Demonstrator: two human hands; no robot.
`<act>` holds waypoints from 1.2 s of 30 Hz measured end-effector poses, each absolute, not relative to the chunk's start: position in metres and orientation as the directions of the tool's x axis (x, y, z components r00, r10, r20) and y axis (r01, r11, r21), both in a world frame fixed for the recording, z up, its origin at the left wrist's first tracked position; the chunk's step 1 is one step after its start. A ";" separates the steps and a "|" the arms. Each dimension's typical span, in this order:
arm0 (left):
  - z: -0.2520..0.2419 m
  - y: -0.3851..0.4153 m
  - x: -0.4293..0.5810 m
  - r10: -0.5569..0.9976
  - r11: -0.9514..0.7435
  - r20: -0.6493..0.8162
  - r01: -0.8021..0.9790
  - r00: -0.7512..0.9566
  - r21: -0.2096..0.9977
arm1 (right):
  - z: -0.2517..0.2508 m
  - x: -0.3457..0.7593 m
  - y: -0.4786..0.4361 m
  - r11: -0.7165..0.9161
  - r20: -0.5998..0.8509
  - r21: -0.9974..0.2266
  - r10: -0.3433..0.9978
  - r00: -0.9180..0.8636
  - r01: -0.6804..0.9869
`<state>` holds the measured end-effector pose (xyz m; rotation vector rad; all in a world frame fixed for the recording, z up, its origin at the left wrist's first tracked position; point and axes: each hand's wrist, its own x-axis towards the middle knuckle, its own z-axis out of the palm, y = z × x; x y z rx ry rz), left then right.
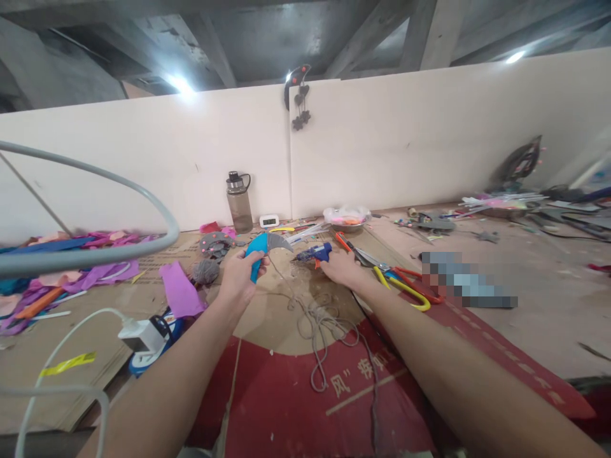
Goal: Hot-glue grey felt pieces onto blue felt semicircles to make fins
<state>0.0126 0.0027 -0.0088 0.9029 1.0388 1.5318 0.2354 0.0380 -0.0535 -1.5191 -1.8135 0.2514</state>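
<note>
My left hand (241, 275) is closed round the blue handle of a curved piece with a grey pointed end (267, 247), held up over the cardboard. My right hand (342, 267) rests on the work surface with its fingers on a blue glue gun (316, 254), whose nozzle points left toward the grey tip. Grey twine (321, 321) lies in loose loops just in front of both hands. Whether the right hand fully grips the gun is unclear.
Yellow-handled scissors (403, 289) and red-handled pliers (415, 283) lie right of my right hand. A water bottle (239, 202), a small white clock (269, 221) and a bowl (347, 218) stand by the white wall. Purple scraps (180, 289), a yarn ball (205, 271) and a white power plug (142, 336) sit left.
</note>
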 end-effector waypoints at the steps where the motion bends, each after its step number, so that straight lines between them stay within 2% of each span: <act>1: -0.008 0.002 0.014 0.982 -0.093 0.032 -0.335 -0.184 0.937 | -0.052 0.235 0.035 0.223 0.418 -0.543 0.908 0.030 0.810; 3: -0.006 -0.001 0.016 0.983 -0.095 0.035 -0.335 -0.181 0.938 | -0.046 0.230 0.026 0.171 0.501 -0.503 0.857 0.124 0.847; 5: -0.005 -0.002 0.017 0.983 -0.102 0.045 -0.333 -0.175 0.937 | -0.036 0.220 0.013 0.251 0.573 -0.505 0.813 0.104 0.826; 7: -0.004 -0.004 0.019 0.984 -0.116 0.063 -0.329 -0.169 0.937 | -0.031 0.202 0.001 0.403 0.522 -0.649 0.853 -0.007 0.645; 10: -0.005 -0.005 0.021 0.978 -0.155 0.103 -0.298 -0.184 0.942 | -0.035 0.170 -0.012 0.356 0.333 -0.903 0.934 -0.133 0.241; 12: -0.007 -0.005 0.022 0.973 -0.182 0.137 -0.250 -0.187 0.951 | -0.039 0.153 -0.018 0.295 0.277 -0.954 0.933 -0.231 0.047; 13: -0.008 -0.005 0.022 0.970 -0.195 0.154 -0.223 -0.187 0.955 | -0.040 0.148 -0.020 0.283 0.265 -0.959 0.924 -0.277 0.027; 16: -0.011 -0.006 0.021 0.952 -0.246 0.218 -0.116 -0.214 0.962 | -0.036 0.147 -0.027 0.443 0.378 -0.875 0.878 -0.294 0.197; 19: -0.012 -0.009 0.020 0.931 -0.284 0.291 0.062 -0.221 0.957 | -0.024 0.158 -0.028 0.661 0.605 -0.639 0.748 -0.274 0.393; 21: -0.013 -0.012 0.020 0.929 -0.283 0.314 0.173 -0.193 0.943 | -0.018 0.165 -0.026 0.721 0.692 -0.525 0.671 -0.266 0.452; 23: -0.012 -0.014 0.021 0.936 -0.269 0.310 0.232 -0.164 0.935 | -0.013 0.171 -0.021 0.740 0.740 -0.465 0.626 -0.245 0.487; 26: -0.011 -0.018 0.025 0.949 -0.244 0.287 0.269 -0.130 0.931 | -0.009 0.176 -0.014 0.746 0.778 -0.444 0.596 -0.199 0.497; 30: -0.011 -0.018 0.029 0.963 -0.229 0.257 0.259 -0.077 0.938 | -0.007 0.182 -0.008 0.737 0.788 -0.479 0.600 -0.136 0.477; 36: -0.014 -0.019 0.030 0.973 -0.231 0.232 0.178 0.017 0.957 | -0.005 0.185 -0.006 0.670 0.733 -0.589 0.678 -0.050 0.451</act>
